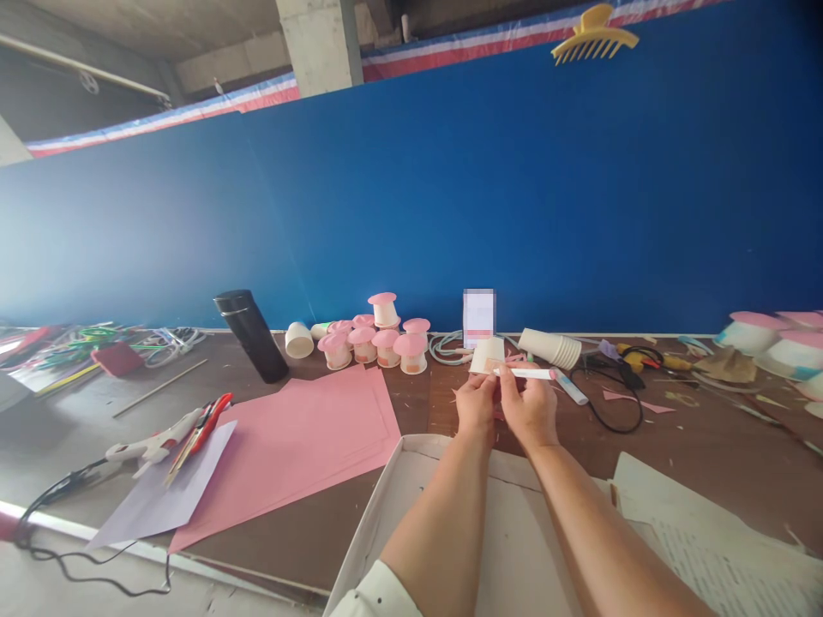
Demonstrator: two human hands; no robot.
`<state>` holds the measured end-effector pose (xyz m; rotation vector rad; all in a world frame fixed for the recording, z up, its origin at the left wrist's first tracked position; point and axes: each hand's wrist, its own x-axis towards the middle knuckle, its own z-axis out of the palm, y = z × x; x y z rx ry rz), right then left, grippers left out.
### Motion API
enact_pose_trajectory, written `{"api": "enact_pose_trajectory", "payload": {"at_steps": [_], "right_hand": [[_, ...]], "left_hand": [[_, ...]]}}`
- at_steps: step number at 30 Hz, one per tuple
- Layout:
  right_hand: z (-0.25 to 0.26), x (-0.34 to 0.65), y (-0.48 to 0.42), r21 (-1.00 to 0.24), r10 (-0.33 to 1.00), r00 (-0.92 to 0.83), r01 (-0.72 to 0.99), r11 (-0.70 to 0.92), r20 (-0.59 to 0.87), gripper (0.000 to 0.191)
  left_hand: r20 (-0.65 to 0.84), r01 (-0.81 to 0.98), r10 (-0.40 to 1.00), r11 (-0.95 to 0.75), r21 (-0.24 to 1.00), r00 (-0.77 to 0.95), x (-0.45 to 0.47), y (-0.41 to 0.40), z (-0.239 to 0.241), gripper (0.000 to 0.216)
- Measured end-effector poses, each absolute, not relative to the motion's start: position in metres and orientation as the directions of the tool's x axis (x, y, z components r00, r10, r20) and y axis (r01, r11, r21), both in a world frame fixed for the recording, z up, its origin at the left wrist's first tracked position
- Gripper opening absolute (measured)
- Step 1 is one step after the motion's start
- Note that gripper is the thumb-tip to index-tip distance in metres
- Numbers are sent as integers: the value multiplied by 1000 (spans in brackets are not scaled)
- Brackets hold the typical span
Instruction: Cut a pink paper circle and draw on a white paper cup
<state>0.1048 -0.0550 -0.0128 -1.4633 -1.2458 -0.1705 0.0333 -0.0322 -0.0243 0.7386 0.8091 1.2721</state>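
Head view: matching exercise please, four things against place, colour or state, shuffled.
Things
1. marker
2. flask
3. large claw-shaped clip
4. pink sheets

Place, colour or state
A. yellow, high up against the blue panel
B. partly under a lilac sheet
C. in the right hand
D. black, standing on the table

Pairs: 1-C, 2-D, 3-A, 4-B

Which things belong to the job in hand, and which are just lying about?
In the job: paper cup and marker, both held; likely the pink-topped cups and cup stack too.

Seemingly just lying about: black bottle, wooden stick.
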Motion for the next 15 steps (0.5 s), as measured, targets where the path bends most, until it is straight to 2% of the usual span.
{"api": "enact_pose_trajectory", "payload": {"at_steps": [15], "right_hand": [[-9, 105, -56, -614, 541, 411, 742, 270, 734, 30]], "left_hand": [[-123, -512, 988, 155, 845, 97, 33, -33, -22, 30]]}}
